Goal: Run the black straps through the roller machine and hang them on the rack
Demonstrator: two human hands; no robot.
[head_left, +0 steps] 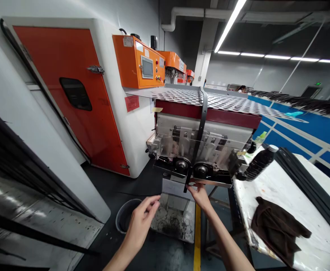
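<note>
A long black strap with small holes [201, 131] hangs over the front of a machine, from the perforated top down past two round wheels. My right hand [200, 195] pinches its lower end beneath the machine's metal tray. To the left, my left hand [144, 212] is in the air with its fingers loosely bent and nothing visible in them. The machine [204, 128] has a dark red upper edge, a clear cover, and metal guides. Part of my right fingertips is hidden behind the strap and tray.
An orange control box [139, 62] and a cabinet with an orange door [71, 98] stand left. Below is a grey bin [124, 216]. On the right, a white table [320, 218] bears a brown cloth [279, 229], a dark bottle [261, 163] and black strips [314, 180].
</note>
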